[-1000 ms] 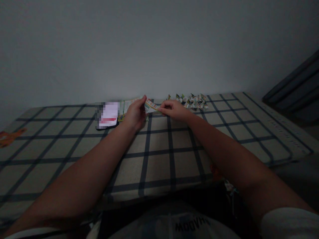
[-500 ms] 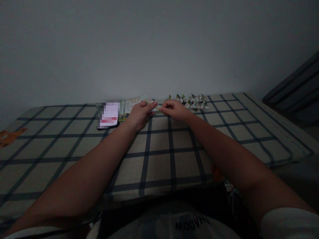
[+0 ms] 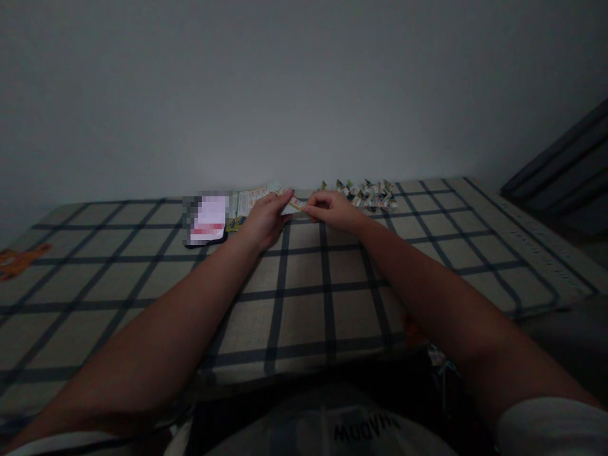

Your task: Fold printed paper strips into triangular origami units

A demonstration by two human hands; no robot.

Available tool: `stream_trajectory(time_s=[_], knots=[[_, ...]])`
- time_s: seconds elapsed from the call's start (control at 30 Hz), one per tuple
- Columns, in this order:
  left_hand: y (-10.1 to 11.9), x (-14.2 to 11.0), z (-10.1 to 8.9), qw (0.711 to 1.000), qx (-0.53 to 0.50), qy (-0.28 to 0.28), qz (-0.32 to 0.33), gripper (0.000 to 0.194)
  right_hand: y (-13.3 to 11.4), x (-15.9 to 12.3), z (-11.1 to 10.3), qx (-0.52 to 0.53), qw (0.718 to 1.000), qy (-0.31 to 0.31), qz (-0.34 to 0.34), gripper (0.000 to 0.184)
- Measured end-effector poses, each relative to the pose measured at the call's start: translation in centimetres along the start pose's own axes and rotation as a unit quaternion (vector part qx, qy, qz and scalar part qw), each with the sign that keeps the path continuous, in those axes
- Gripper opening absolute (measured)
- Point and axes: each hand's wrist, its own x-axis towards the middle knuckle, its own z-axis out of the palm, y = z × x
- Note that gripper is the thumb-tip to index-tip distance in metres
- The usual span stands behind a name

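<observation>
Both my arms reach far across a checked cloth (image 3: 304, 297) toward the wall. A small printed paper strip (image 3: 295, 204) lies low over the cloth between my hands. My left hand (image 3: 264, 218) pinches its left end and my right hand (image 3: 332, 209) pinches its right end. Behind my left hand lie more printed paper sheets (image 3: 249, 199). Just right of my right hand sits a cluster of several small folded paper pieces (image 3: 368, 193).
A phone with a lit screen (image 3: 206, 220) rests left of my left hand. The plain wall stands right behind the papers. A dark slanted panel (image 3: 565, 171) is at the far right. An orange print (image 3: 14, 261) shows on the cloth's left edge.
The strip, held up and stretched between my hands a second ago, has come down toward the cloth. My left fingers have slid along it toward my right hand.
</observation>
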Motion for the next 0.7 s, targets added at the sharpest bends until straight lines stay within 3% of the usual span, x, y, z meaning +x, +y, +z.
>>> stream_trajectory(time_s=[0.7], knots=[[-0.8,1.3,-0.1,0.995,-0.045,0.065,0.057,0.036,0.3,0.1,0.1,-0.017,1.000,-0.006,-0.004,0.036]])
